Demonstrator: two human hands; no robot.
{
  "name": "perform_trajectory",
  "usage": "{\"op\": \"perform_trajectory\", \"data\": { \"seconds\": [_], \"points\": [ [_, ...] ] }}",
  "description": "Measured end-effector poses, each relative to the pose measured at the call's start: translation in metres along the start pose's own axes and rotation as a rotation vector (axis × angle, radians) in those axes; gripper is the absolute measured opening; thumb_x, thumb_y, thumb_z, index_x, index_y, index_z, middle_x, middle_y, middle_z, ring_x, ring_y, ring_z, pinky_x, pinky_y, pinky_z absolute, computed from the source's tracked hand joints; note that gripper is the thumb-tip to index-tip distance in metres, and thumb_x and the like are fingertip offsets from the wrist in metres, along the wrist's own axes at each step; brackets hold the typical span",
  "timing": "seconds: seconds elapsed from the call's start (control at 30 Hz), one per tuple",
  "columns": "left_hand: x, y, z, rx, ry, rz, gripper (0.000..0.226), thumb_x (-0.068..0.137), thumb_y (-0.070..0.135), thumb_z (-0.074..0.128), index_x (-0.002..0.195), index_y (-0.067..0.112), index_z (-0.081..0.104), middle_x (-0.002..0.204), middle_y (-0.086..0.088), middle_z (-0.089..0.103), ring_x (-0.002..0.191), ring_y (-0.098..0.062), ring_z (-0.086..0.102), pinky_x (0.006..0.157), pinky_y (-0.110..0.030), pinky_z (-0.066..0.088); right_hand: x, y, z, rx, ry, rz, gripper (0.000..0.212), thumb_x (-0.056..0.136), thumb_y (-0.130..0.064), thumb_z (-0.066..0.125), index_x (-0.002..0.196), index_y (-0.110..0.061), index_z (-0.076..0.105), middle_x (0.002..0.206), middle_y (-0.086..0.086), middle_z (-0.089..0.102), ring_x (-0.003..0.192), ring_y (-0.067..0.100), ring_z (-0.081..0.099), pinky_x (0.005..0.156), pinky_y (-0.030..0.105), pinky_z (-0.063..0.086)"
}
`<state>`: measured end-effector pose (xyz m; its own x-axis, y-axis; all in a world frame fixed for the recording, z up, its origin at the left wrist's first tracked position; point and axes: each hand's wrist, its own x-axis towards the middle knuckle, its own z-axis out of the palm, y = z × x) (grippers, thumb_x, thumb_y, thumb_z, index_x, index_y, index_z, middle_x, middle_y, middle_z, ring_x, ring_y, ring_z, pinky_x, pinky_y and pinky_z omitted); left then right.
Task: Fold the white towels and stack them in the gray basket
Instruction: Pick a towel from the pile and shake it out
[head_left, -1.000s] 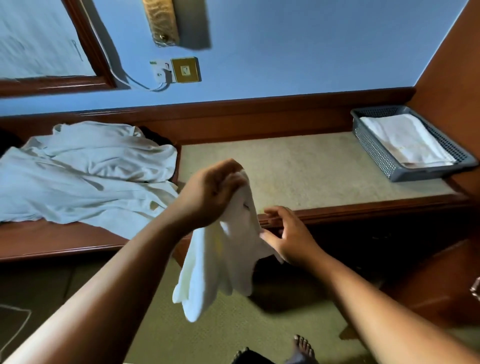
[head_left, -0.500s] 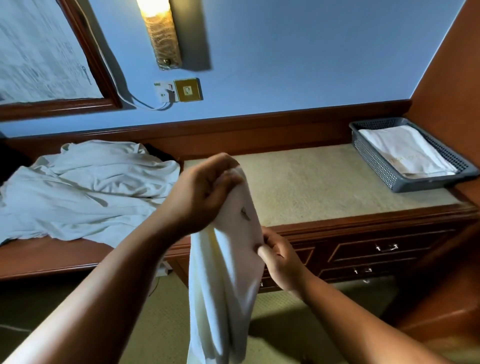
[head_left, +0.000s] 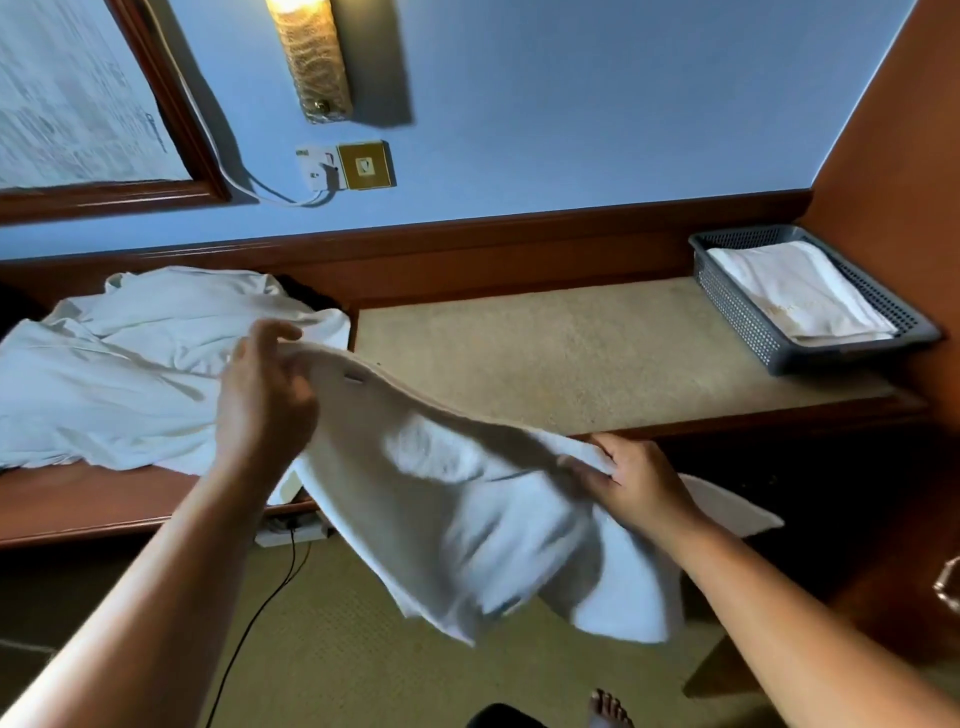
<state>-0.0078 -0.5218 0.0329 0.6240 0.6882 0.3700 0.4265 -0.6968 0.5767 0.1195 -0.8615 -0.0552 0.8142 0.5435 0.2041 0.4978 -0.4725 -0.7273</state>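
Observation:
A white towel (head_left: 457, 499) hangs spread out in the air in front of the counter's edge. My left hand (head_left: 265, 395) pinches its upper left corner. At the towel's right edge my right hand (head_left: 634, 478) grips the cloth. The towel's lower part droops toward the floor. The gray basket (head_left: 753, 322) stands at the counter's far right, against the wooden side panel, with a folded white towel (head_left: 795, 291) lying flat inside. A heap of unfolded white towels (head_left: 119, 374) lies on the lower shelf at the left.
A beige padded counter top (head_left: 597, 348) lies between the heap and the basket. A wall lamp (head_left: 311, 57) and a socket with a white cable (head_left: 343, 169) are on the blue wall. A black cable (head_left: 260, 613) runs down to the carpet. My bare foot (head_left: 608, 709) shows below.
The towel hung bunched from my left hand; now it is stretched wide. My right hand slid along its edge to the right, and my left hand moved left.

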Motion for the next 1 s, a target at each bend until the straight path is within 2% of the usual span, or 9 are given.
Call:
{"op": "perform_trajectory", "data": {
  "seconds": [0.07,0.17,0.3,0.37,0.47,0.6,0.77,0.9,1.0],
  "points": [
    [-0.025,0.008,0.020,0.032,-0.140,0.231,0.043,0.085,0.015,0.073,0.124,0.020,0.053,0.121,-0.013,0.058,0.107,-0.036,0.057,0.089,-0.044,0.046,0.006,-0.021,-0.008,-0.084,-0.051,-0.209,0.054,0.088,-0.071,0.054,0.076,-0.019,0.062,0.060,-0.003,0.055,0.055,0.010,0.054,0.055,0.036,0.047],
    [-0.070,0.041,0.048,-0.235,-0.527,0.583,0.037,0.088,0.033,0.075,0.120,0.023,0.059,0.127,0.003,0.060,0.119,-0.018,0.058,0.099,-0.035,0.046,0.013,-0.048,-0.013,-0.121,-0.107,-0.425,0.036,0.092,-0.061,0.059,0.093,-0.026,0.066,0.074,-0.018,0.060,0.061,0.004,0.056,0.054,0.025,0.044],
    [-0.104,0.072,0.071,-0.684,-0.809,0.406,0.023,0.096,0.030,0.069,0.104,0.011,0.060,0.094,-0.005,0.063,0.092,-0.014,0.063,0.081,-0.047,0.053,0.021,-0.068,-0.028,0.009,-0.142,-0.481,0.017,0.094,-0.044,0.066,0.100,-0.030,0.074,0.083,-0.019,0.067,0.072,0.002,0.064,0.062,0.033,0.052],
    [-0.109,0.079,0.077,-0.859,-0.861,0.277,0.021,0.095,0.018,0.069,0.105,0.004,0.056,0.094,-0.014,0.061,0.091,-0.015,0.060,0.080,-0.038,0.052,0.024,-0.067,-0.043,0.060,-0.133,-0.435,0.014,0.094,-0.041,0.068,0.097,-0.029,0.075,0.085,-0.016,0.071,0.076,0.006,0.068,0.065,0.036,0.054],
    [-0.113,0.089,0.082,-1.015,-0.880,0.177,0.024,0.096,0.018,0.067,0.106,0.003,0.051,0.089,-0.004,0.058,0.086,-0.012,0.054,0.075,-0.026,0.047,0.028,-0.061,-0.065,0.129,-0.104,-0.405,0.009,0.091,-0.034,0.071,0.093,-0.026,0.075,0.089,-0.015,0.074,0.084,0.005,0.071,0.073,0.032,0.057],
    [-0.117,0.113,0.084,-1.034,-0.896,0.197,0.017,0.098,0.019,0.062,0.103,0.009,0.050,0.083,0.005,0.058,0.076,-0.010,0.050,0.065,-0.022,0.043,0.033,-0.052,-0.090,0.094,-0.029,-0.318,0.015,0.087,-0.039,0.072,0.087,-0.024,0.073,0.082,-0.019,0.070,0.080,0.001,0.068,0.070,0.018,0.050],
    [-0.113,0.134,0.075,-1.060,-0.910,0.224,0.012,0.096,0.016,0.062,0.104,0.008,0.059,0.090,0.004,0.065,0.083,-0.008,0.060,0.073,-0.019,0.048,0.039,-0.034,-0.121,0.073,-0.014,-0.240,0.029,0.083,-0.049,0.071,0.078,-0.021,0.063,0.069,-0.002,0.063,0.062,0.017,0.058,0.060,0.032,0.047],
    [-0.102,0.138,0.077,-0.771,-1.174,0.263,0.018,0.095,0.029,0.068,0.102,0.014,0.073,0.098,-0.005,0.076,0.090,-0.013,0.069,0.076,-0.034,0.058,0.040,-0.024,-0.131,0.088,-0.012,-0.255,0.031,0.083,-0.047,0.072,0.075,-0.020,0.057,0.066,-0.002,0.057,0.060,0.016,0.053,0.057,0.028,0.043],
    [-0.093,0.137,0.079,-0.552,-1.189,0.254,0.023,0.089,0.044,0.068,0.095,0.024,0.078,0.087,0.006,0.078,0.079,-0.002,0.069,0.067,-0.027,0.057,0.040,-0.017,-0.132,0.131,-0.067,-0.257,0.027,0.081,-0.041,0.076,0.075,-0.021,0.059,0.069,-0.005,0.059,0.063,0.012,0.055,0.060,0.023,0.043]
  ]
}}
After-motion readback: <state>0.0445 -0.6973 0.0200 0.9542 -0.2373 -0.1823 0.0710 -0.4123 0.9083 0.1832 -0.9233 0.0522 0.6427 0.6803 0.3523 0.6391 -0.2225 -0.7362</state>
